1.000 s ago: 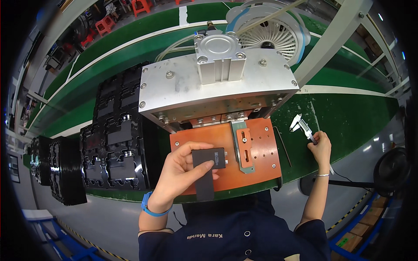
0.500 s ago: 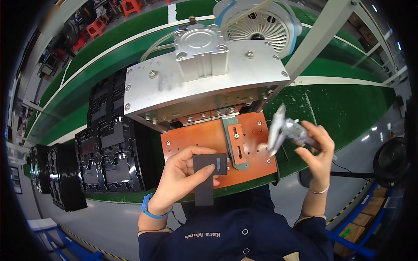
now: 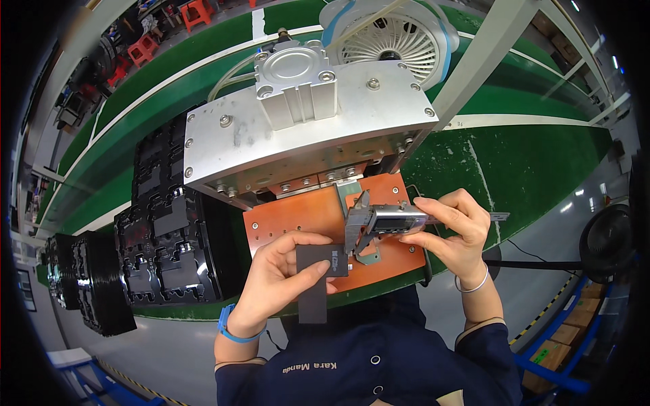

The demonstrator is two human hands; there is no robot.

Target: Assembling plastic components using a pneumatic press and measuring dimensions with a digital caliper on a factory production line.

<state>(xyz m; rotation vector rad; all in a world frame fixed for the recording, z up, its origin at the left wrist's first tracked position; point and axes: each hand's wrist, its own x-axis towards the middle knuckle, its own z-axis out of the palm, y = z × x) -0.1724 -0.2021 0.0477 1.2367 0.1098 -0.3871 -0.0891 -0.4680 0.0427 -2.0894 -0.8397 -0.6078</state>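
My left hand (image 3: 277, 274) pinches a flat, dark grey L-shaped piece (image 3: 312, 294) between thumb and fingers, its long leg pointing down toward my body. In my right hand (image 3: 457, 233) is a digital caliper (image 3: 396, 221), held between thumb and fingers with its beam running out to the right. The caliper's jaws point left and lie close to the right end of the grey piece; whether they touch it I cannot tell. Beneath both hands is an orange fixture plate (image 3: 291, 220) with screws, and a green strip on it is partly hidden by the caliper.
Behind the plate stands a silver press (image 3: 237, 145) with a square cylinder (image 3: 296, 78) on top. Stacked black trays (image 3: 162, 250) are at the left. A white fan (image 3: 389, 51) sits at the back, beside a slanted metal post (image 3: 484, 61). The bench top (image 3: 535, 162) is green.
The caliper has swung left and levelled out, bringing its jaws next to the grey piece. My right hand has come left with it; my left hand has hardly moved.
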